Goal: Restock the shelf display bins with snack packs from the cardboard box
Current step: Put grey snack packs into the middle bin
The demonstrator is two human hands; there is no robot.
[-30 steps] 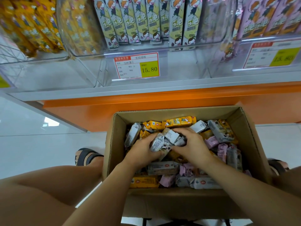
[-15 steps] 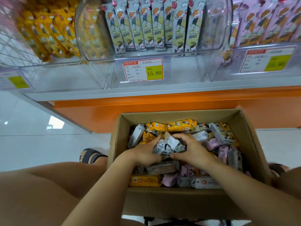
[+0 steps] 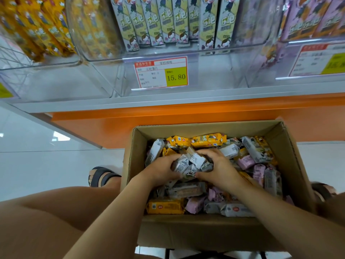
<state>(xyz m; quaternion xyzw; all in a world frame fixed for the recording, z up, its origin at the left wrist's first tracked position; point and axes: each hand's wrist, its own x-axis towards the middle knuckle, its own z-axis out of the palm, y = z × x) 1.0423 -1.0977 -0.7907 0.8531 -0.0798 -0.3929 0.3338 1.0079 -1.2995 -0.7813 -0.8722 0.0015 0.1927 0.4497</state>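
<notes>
An orange band (image 3: 186,116) runs across the foot of a shop fixture. Just above it lies a pale grey ledge (image 3: 168,101). Above the ledge hangs a price label (image 3: 161,72), white with a red border, its yellow-green block reading 15.80. A second price label (image 3: 317,60) sits above the band's right end, too blurred to read. Below and to the left of the band spreads a glossy white floor (image 3: 46,165), with a bright reflection (image 3: 60,136) near the band's left end. Further below, a foot in a dark sandal (image 3: 101,176) rests on the floor, and a bare thigh (image 3: 46,221) fills the lower left.
</notes>
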